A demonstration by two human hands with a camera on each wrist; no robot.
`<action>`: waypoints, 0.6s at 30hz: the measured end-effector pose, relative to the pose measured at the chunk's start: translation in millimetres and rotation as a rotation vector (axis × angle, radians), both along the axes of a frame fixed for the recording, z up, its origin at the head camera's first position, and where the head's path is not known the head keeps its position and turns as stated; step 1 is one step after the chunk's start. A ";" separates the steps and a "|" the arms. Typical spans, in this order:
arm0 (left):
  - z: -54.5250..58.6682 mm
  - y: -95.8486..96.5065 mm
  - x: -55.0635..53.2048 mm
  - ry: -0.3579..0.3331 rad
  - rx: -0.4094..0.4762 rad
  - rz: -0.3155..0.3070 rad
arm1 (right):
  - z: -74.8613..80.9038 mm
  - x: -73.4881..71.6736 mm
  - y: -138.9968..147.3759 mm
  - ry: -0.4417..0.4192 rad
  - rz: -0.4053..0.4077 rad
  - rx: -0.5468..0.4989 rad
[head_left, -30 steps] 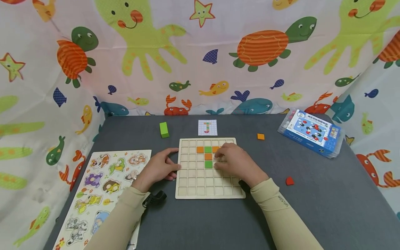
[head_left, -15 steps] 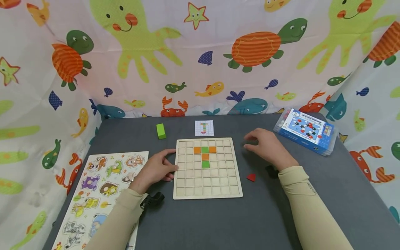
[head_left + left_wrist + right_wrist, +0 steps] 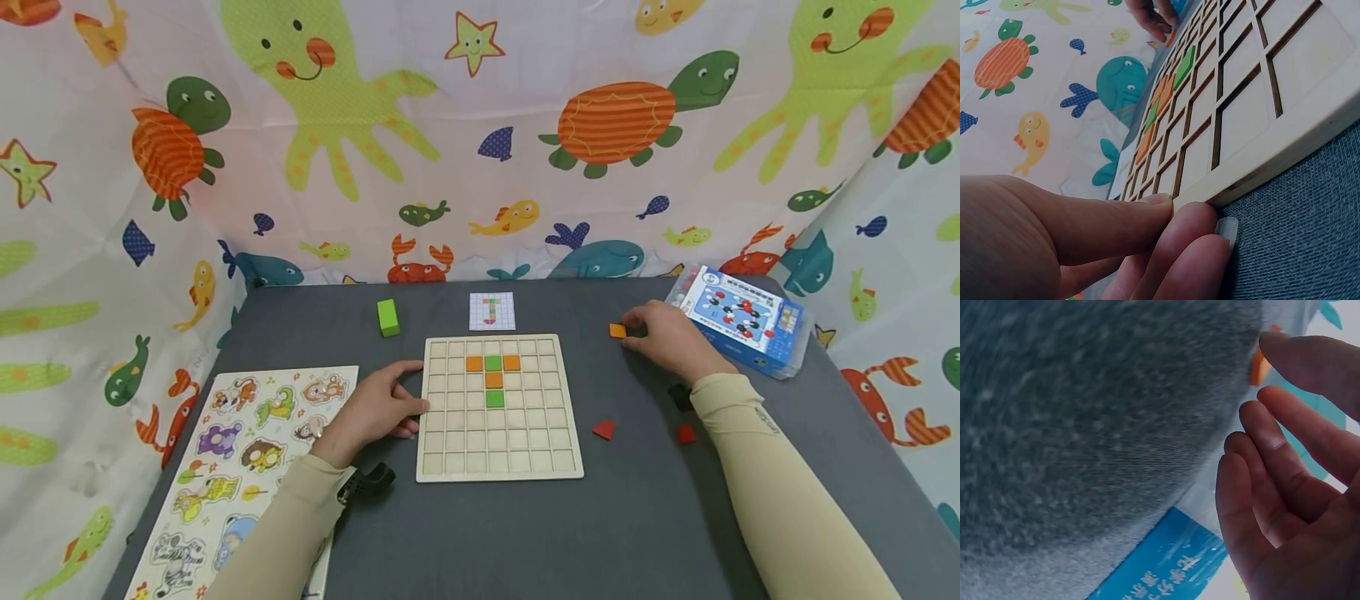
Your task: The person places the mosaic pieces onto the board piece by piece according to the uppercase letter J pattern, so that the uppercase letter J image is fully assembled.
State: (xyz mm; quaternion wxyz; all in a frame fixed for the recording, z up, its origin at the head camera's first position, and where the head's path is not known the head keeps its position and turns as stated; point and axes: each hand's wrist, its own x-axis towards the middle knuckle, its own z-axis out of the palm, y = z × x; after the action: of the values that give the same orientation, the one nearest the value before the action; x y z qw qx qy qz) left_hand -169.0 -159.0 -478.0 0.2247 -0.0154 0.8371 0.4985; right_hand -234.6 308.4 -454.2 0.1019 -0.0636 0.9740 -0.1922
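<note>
The orange tile [image 3: 617, 331], flat and squarish, lies right of the frame's centre, near edge running left-right, long axis unclear. The right hand [image 3: 667, 335], fingers loosely parted, perhaps touches it; the left hand [image 3: 372, 408] pinches the board's [image 3: 517, 438] left edge.

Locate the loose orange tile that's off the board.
The loose orange tile is right of centre in the head view, at the right hand, between the wooden grid board and the blue-labelled plastic box.
</note>
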 end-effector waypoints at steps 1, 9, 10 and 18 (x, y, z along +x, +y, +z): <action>0.0 0.1 -0.1 0.001 -0.003 0.000 | -1.1 -0.9 0.9 -0.003 0.001 0.003; 1.9 -3.5 0.3 0.006 -0.004 0.011 | -1.8 -8.3 -0.8 0.012 0.039 0.013; 0.8 -3.5 0.5 0.005 -0.002 0.014 | -1.8 -8.0 -0.5 0.018 0.047 0.016; -1.1 -0.2 0.9 0.011 0.009 0.007 | -8.6 -1.7 3.3 0.051 0.064 0.025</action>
State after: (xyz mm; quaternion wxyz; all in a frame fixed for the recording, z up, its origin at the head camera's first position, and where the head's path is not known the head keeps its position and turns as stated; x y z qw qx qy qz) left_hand -168.0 -159.2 -479.1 0.2184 -0.0146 0.8360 0.5033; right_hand -236.3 311.8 -462.9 0.0837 -0.0982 0.9761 -0.1751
